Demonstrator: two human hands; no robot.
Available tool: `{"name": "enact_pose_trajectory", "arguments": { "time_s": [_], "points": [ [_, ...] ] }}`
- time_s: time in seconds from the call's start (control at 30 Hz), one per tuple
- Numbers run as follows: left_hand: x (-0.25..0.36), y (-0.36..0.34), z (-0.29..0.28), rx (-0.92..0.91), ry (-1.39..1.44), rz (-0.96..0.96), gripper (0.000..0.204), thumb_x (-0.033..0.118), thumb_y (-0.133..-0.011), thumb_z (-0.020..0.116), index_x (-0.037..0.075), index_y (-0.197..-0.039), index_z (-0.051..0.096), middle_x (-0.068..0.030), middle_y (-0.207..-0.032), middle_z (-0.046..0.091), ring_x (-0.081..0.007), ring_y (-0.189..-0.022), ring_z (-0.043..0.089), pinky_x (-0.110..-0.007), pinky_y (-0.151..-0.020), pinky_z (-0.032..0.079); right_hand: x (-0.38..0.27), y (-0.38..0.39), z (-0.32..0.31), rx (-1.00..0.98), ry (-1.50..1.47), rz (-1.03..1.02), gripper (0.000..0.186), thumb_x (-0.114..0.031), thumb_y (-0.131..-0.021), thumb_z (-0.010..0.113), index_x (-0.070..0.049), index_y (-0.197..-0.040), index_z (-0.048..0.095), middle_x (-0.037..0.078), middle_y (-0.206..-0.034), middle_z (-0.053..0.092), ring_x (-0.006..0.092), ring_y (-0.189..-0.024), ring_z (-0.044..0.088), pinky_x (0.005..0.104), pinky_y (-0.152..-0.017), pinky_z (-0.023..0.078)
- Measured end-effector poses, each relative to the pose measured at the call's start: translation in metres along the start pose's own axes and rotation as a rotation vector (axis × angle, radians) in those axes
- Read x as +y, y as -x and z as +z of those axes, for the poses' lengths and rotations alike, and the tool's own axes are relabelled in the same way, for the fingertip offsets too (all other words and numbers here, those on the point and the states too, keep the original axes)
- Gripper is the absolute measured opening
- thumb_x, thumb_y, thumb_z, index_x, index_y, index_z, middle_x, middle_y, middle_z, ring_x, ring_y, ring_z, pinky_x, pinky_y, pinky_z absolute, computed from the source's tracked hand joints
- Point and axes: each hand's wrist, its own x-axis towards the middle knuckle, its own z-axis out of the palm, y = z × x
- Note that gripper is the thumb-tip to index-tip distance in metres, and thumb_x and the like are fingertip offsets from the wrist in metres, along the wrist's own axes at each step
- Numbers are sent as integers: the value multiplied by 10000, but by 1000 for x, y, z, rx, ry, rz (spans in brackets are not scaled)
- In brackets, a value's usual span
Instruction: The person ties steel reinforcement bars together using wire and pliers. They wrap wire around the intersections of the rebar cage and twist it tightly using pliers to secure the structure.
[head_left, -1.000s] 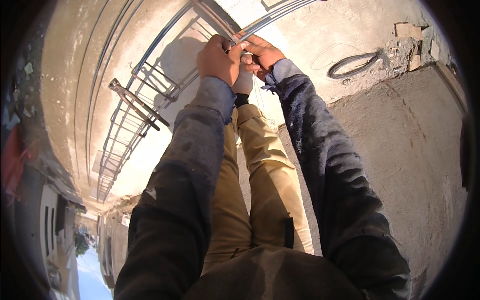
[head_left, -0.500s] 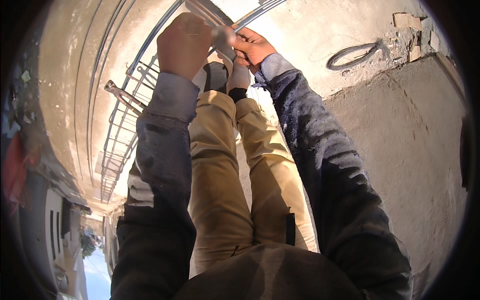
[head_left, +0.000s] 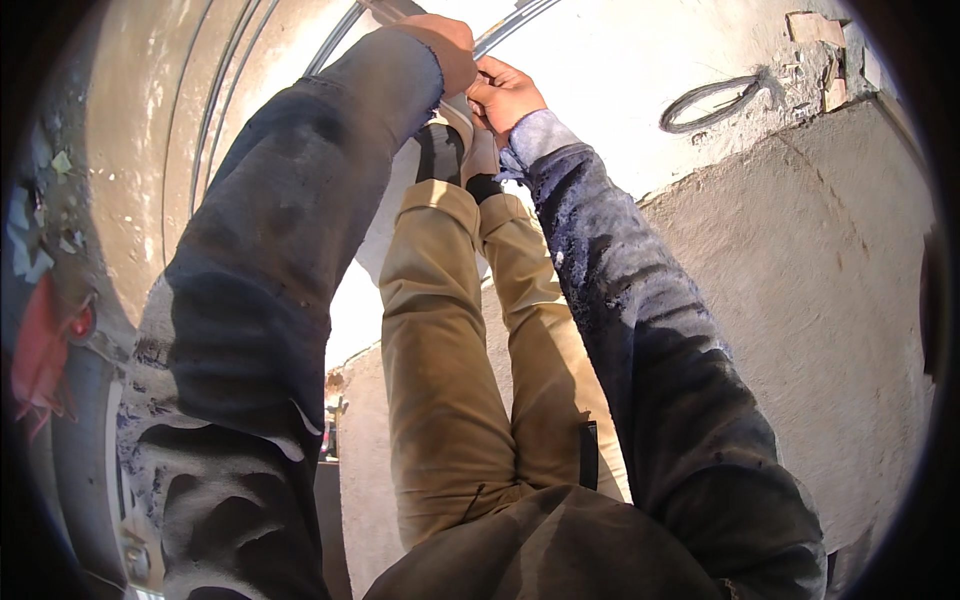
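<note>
My left hand (head_left: 450, 48) is at the top centre, back toward me and fingers curled in. What it holds is hidden behind it. Just right of and below it, my right hand (head_left: 507, 95) is closed, thumb and fingers pinched together; whatever is between them is too small to make out. Both hands are beside steel rods (head_left: 518, 24) that run up and to the right past them. More rods (head_left: 335, 38) show left of my left hand. My left forearm now covers the area where the welded-looking bar cage and pincers were seen earlier.
A coil of dark wire (head_left: 710, 106) lies on the pale ground at the right, near broken blocks (head_left: 818, 32). Long thin rods (head_left: 215, 85) curve along the upper left. A red cloth-like thing (head_left: 40, 345) is at the far left. My shoes (head_left: 440, 152) are close below the hands.
My left hand has moved right and up, closer to my right hand, and its forearm has swung over the bar cage and pincers. My right hand has barely moved and stays pinched.
</note>
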Motion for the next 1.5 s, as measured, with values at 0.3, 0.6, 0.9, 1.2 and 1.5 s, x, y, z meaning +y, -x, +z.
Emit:
{"name": "enact_pose_trajectory", "arguments": {
  "time_s": [0.3,0.6,0.9,1.2,1.5],
  "points": [
    [-28,10,50,86,815,37,310,278,-775,499,-3,-846,610,-132,-718,597,-243,-682,591,-348,-620,445,-12,5,2,16,265,4,189,-108,-791,624,-66,-974,636,-22,-720,595,31,-547,432,193,-491,363],
    [-20,35,54,154,990,7,323,274,-829,485,-17,-839,623,-66,-533,485,-143,-540,469,-301,-519,381,-7,2,3,72,431,-99,181,-161,-784,617,-25,-901,638,-30,-648,571,47,-526,431,212,-492,374],
    [-2,46,72,354,942,25,289,250,-830,477,-2,-886,606,-143,-594,559,-263,-560,546,-374,-547,406,4,1,6,108,243,-163,128,-116,-781,613,-3,-833,644,-17,-633,572,39,-526,449,191,-473,369],
    [6,51,109,519,697,-3,207,206,-819,492,27,-721,524,-174,-709,555,-356,-674,546,-427,-565,429,-8,3,-6,31,557,-117,127,-128,-777,642,-22,-732,587,-43,-615,495,52,-573,406,213,-543,366],
    [20,33,144,627,580,-190,202,223,-865,432,48,-848,532,-157,-823,562,-350,-789,542,-431,-669,440,-16,-5,-22,-192,698,-122,146,-140,-732,669,-28,-821,641,-74,-578,384,64,-582,401,224,-567,377]
  ]
}}
